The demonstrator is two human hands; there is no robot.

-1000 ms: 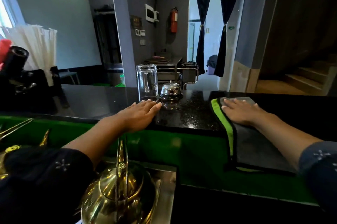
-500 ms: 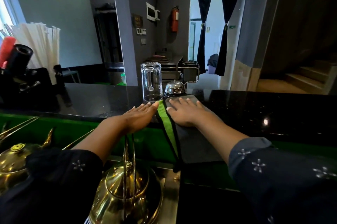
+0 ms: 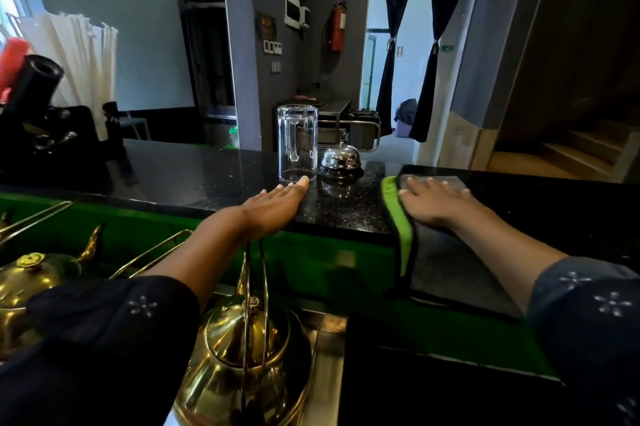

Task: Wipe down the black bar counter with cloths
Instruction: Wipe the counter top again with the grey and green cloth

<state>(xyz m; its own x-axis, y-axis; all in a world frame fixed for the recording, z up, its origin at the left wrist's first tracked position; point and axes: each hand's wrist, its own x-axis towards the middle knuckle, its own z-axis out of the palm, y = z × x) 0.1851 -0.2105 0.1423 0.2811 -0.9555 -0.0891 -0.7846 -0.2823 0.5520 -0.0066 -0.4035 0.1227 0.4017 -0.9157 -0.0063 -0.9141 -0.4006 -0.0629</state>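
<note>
The black speckled bar counter [image 3: 194, 179] runs across the middle of the view. A grey cloth with a green edge [image 3: 436, 263] lies over its near edge at the right and hangs down the front. My right hand [image 3: 431, 202] presses flat on the cloth's top part, fingers straight. My left hand [image 3: 277, 205] rests flat on the bare counter, fingertips just short of an upturned glass mug [image 3: 298, 143].
A chrome call bell [image 3: 341, 159] stands right of the mug, between my hands. Brass kettles [image 3: 242, 360] [image 3: 31, 276] sit below the counter in front of me. A black holder with straws [image 3: 52, 120] stands at the far left. Stairs rise at the far right.
My right hand has slid the cloth back to the right, from beside my left hand to the right of the bell. The left hand has stayed in place.
</note>
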